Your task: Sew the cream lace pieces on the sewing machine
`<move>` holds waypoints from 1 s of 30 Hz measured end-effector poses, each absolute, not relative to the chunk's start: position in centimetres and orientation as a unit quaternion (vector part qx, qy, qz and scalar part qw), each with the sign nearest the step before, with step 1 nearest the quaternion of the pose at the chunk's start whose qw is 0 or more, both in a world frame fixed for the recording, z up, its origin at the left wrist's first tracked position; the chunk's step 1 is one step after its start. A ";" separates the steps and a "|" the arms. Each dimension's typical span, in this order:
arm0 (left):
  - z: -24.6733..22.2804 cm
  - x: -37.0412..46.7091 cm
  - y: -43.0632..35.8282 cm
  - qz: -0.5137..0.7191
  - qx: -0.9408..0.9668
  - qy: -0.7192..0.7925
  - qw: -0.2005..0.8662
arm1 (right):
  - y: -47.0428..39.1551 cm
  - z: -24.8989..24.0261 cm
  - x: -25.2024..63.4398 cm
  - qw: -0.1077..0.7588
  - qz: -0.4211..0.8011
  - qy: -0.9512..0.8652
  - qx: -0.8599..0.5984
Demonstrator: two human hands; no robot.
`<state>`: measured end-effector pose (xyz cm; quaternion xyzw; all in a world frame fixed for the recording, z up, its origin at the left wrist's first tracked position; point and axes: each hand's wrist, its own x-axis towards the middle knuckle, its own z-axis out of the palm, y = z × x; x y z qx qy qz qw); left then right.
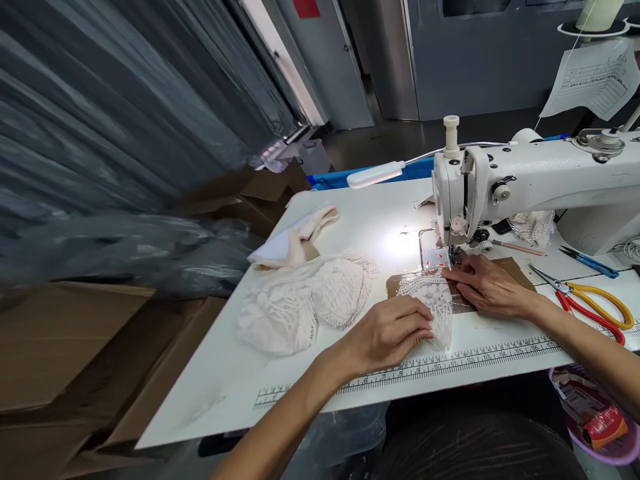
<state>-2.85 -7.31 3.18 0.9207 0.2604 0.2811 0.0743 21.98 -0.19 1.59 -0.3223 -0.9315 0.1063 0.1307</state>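
A piece of white lace lies in front of the needle of a white sewing machine, on a strip of brown card. My left hand is closed on the lace's near left edge, with thumb and fingers pinching it. Close to the presser foot, my right hand has its fingertips on the lace's far right edge, over the card. Under the right fingers the exact grip is partly hidden. Left of my left hand rests a larger heap of white lace.
Folded pale fabric lies at the table's far left. Scissors with red and yellow handles, blue snips and a pencil are at the right. A ruler tape runs along the front edge. Cardboard boxes stand left.
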 end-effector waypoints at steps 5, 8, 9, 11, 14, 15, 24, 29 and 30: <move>2.1 -2.7 -8.0 0.256 0.931 0.259 0.007 | -1.1 2.0 20.5 0.058 0.031 -0.927 -0.370; 1.2 -2.8 -7.6 0.282 0.925 0.254 -0.006 | -0.9 1.8 20.5 0.077 0.048 -0.919 -0.383; 0.9 -2.8 -7.5 0.289 0.923 0.253 -0.008 | -0.7 1.7 20.7 0.094 0.064 -0.917 -0.381; 0.7 -2.5 -7.2 0.293 0.921 0.258 -0.010 | -0.4 1.6 21.4 0.131 0.106 -0.913 -0.372; 0.6 -1.9 -7.1 0.263 0.925 0.275 -0.005 | -0.1 1.5 22.6 0.168 0.164 -0.908 -0.348; 0.7 -1.7 -7.1 0.254 0.926 0.279 -0.004 | -0.1 1.4 22.9 0.174 0.173 -0.909 -0.337; 0.5 -1.6 -7.4 0.322 0.912 0.253 -0.029 | -0.7 0.2 22.8 0.182 0.108 -0.925 -0.315; 0.3 -1.7 -7.3 0.319 0.911 0.261 0.014 | -0.9 0.1 22.6 0.173 0.111 -0.919 -0.335; 0.3 -1.7 -7.3 0.320 0.910 0.263 0.016 | -1.0 0.1 22.6 0.169 0.110 -0.919 -0.339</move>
